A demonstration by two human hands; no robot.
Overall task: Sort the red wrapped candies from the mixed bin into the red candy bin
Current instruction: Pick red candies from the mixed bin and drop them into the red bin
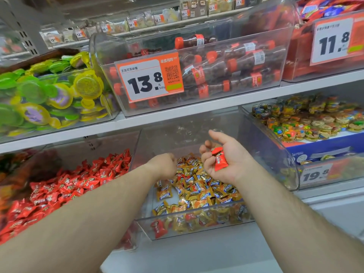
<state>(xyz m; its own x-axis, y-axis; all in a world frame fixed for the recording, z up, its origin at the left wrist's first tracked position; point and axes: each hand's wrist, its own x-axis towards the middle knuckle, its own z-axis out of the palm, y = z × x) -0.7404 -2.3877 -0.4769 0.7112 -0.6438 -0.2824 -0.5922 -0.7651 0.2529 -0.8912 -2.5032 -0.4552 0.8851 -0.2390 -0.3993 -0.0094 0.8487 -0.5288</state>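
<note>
The mixed bin (197, 231) sits on the lower shelf, its clear front wall low and its top open. The red candy bin (126, 241) stands touching it on the left, heaped full. The right hand (222, 160), palm up above the mixed bin, has its fingers (206, 154) curled round red wrapped candies (219, 158). The left hand (163, 166) reaches down into the gold candies (201, 192); its fingers are hidden, so their state cannot be told. One red candy (158, 228) lies against the front wall.
</note>
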